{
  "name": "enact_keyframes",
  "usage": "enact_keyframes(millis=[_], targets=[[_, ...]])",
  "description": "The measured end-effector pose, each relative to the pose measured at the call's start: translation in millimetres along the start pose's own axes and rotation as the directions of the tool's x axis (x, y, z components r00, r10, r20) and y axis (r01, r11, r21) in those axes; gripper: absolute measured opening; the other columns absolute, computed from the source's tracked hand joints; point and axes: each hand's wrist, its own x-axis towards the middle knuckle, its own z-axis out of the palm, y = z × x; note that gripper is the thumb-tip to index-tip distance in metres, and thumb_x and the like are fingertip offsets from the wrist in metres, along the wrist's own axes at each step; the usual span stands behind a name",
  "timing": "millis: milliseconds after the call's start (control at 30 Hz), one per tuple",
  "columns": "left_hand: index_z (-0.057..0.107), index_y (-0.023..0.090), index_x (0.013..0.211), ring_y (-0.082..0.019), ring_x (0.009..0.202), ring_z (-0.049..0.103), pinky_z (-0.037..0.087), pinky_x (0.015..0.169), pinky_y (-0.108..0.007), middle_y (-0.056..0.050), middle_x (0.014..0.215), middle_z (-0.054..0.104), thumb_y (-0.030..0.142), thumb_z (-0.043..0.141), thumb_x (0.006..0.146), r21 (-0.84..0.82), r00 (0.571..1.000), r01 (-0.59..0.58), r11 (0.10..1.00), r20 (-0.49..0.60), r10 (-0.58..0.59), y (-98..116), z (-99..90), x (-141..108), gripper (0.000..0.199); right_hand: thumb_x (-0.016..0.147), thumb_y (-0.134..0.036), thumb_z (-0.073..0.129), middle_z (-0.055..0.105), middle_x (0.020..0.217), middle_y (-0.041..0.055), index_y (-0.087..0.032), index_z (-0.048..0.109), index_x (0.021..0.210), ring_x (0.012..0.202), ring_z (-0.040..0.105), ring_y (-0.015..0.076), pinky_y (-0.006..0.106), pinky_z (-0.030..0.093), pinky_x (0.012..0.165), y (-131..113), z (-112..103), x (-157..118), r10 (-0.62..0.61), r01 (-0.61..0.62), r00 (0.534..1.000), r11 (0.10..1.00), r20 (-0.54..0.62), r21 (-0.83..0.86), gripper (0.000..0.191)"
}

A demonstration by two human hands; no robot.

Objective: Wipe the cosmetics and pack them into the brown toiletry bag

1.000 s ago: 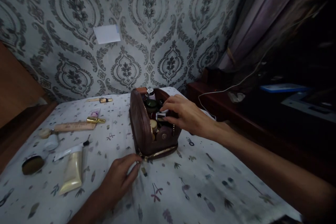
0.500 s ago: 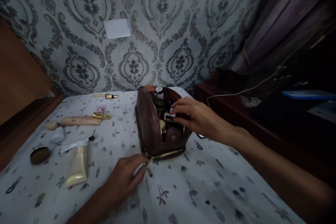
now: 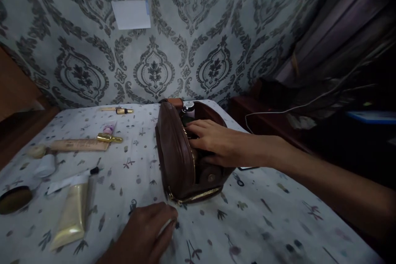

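Your right grip [image 3: 213,141] hides most of the inside of the brown bag [image 3: 175,148]; your left grip [image 3: 173,214] is cut off below. Whether either holds anything, I can't tell. The gold-zipped bag stands open on the printed sheet [image 3: 260,218].

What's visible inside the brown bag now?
Toward the back of the brown bag, a silver-topped container and part of a dark green item. The right hand and bag's side cover most of the rest.

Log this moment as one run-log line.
left hand: near front corner of brown bag | right hand: in bag's opening, grasp hidden | left of bag: yellowish tube, gold item on patterned sheet
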Motion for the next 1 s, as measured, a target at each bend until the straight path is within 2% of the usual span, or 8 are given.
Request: enact_keyframes(millis=[167, 267, 400, 600, 833, 1000], targets=[[0.065, 0.027, 0.103, -0.017, 0.067, 0.07, 0.058, 0.059, -0.027, -0.004, 0.078, 0.073, 0.029, 0.038, 0.101, 0.038, 1.0, 0.016, 0.999, 0.026, -0.017, -2.9, -0.1, 1.1, 0.027, 0.077, -0.013, 0.068, 0.058, 0.111, 0.0124, -0.018, 0.072, 0.097, 0.109, 0.049, 0.0286, 0.046, 0.043, 0.095, 4.2, 8.4, 19.7, -0.028, 0.034, 0.995, 0.997, 0.096, -0.065, 0.021], [0.063, 0.026, 0.102, -0.017, 0.065, 0.07, 0.058, 0.057, -0.027, -0.004, 0.077, 0.073, 0.03, 0.034, 0.103, 0.094, 1.0, -0.004, 0.996, 0.003, 0.004, -2.4, -2.0, 3.9, 0.03, 0.082, -0.012, 0.062, 0.058, 0.109, 0.013, -0.016, 0.071, 0.089, 0.105, 0.05, 0.027, 0.044, 0.042, 0.093, 1.5, 0.5, 23.8, -0.014, 0.028, 0.985, 0.997, 0.171, -0.078, 0.012], [0.058, 0.024, 0.102, -0.016, 0.063, 0.07, 0.057, 0.052, -0.025, -0.004, 0.08, 0.074, 0.028, 0.034, 0.103, 0.131, 0.998, -0.058, 0.99, -0.019, 0.061, -3.1, -2.8, 5.6, 0.025, 0.088, -0.02, 0.061, 0.056, 0.106, 0.0113, -0.018, 0.069, 0.082, 0.101, 0.049, 0.0253, 0.041, 0.042, 0.089, -1.3, -14.9, 15.2, 0.005, 0.009, 0.968, 0.998, 0.252, -0.057, 0.01], [0.056, 0.024, 0.103, -0.017, 0.063, 0.071, 0.057, 0.05, -0.026, -0.004, 0.081, 0.075, 0.026, 0.035, 0.102, 0.132, 0.998, -0.056, 0.99, -0.028, 0.06, -2.8, -3.2, 3.9, 0.021, 0.089, -0.021, 0.062, 0.057, 0.105, 0.0104, -0.019, 0.07, 0.084, 0.103, 0.05, 0.0261, 0.041, 0.04, 0.089, -3.1, -14.5, -0.9, 0.062, -0.036, 0.98, 0.99, 0.188, -0.139, 0.01], [0.056, 0.024, 0.103, -0.016, 0.061, 0.071, 0.058, 0.05, -0.023, -0.004, 0.079, 0.074, 0.027, 0.034, 0.102, 0.164, 0.995, -0.09, 0.982, -0.031, 0.096, -4.1, -1.3, 5.6, 0.022, 0.091, -0.027, 0.06, 0.061, 0.103, 0.0111, -0.018, 0.071, 0.084, 0.103, 0.053, 0.0256, 0.039, 0.037, 0.091, -8.9, -15.7, -2.8, 0.116, -0.074, 0.98, 0.967, 0.164, -0.243, 0.016], [0.056, 0.022, 0.106, -0.016, 0.066, 0.072, 0.06, 0.057, -0.022, -0.004, 0.08, 0.074, 0.021, 0.038, 0.099, 0.154, 0.992, -0.108, 0.982, -0.046, 0.116, -3.3, -1.6, 7.2, 0.019, 0.095, -0.022, 0.055, 0.063, 0.103, 0.011, -0.018, 0.071, 0.089, 0.098, 0.054, 0.0236, 0.038, 0.036, 0.087, -17.2, -20.5, 0.5, 0.17, -0.097, 0.958, 0.949, 0.229, -0.301, 0.018]])
